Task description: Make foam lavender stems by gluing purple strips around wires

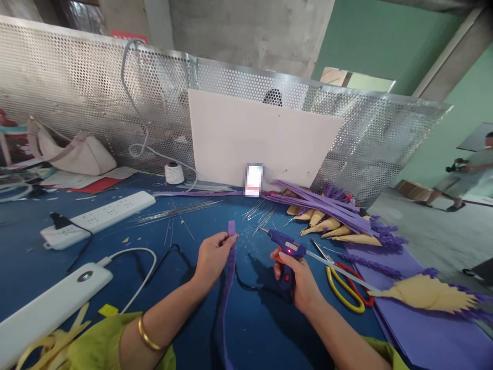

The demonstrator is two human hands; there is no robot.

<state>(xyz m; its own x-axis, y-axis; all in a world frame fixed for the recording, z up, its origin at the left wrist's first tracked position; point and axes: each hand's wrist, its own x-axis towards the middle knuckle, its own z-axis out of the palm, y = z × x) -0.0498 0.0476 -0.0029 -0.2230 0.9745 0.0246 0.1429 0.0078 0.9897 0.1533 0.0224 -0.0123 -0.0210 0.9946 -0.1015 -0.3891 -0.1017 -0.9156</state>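
The lower end of the purple strip (230,267) is running off the bottom edge, and the glue gun (285,251) is showing only its nozzle and blue body, since the right hand (299,281) is covering the grip. A small upright thing far behind the glue gun is blurring out, so it cannot be made out. The thin wires (181,210) lying behind and to the left of the gun are too fine to count, and the yellow cones (327,226) behind and right of it are partly lying under purple strips, so their number cannot be told.

The left hand (213,257) is pinching the strip's top end between thumb and curled fingers, just left of the glue gun's nozzle, with the strip hanging down toward the person. The right hand's fingers are wrapping tightly round the gun's grip, with the gun standing on the blue table (254,324).

One pair of scissors (344,287) with yellow and red handles is lying just right of the gun. Two white power strips are lying well left of it, one (96,218) farther back and one (50,304) nearer. One spool of thread (174,173) is standing well behind and left of the gun.
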